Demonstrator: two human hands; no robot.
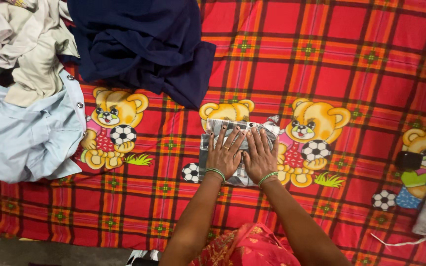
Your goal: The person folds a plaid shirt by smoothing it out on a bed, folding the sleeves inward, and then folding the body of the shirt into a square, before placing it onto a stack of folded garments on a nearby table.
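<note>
Both hands flat, fingers spread, left hand [225, 156] and right hand [260, 158] pressing folded checked cloth [213, 129]

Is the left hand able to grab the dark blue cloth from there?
Probably yes. The left hand lies flat on the folded checked cloth, and only bare red bedsheet separates it from the dark blue cloth, though it looks a stretch.

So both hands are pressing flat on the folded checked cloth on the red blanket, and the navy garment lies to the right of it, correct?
Not quite. In the head view, both the left hand and right hand do press the folded checked cloth on the red blanket, but the navy garment lies up and left.
</note>
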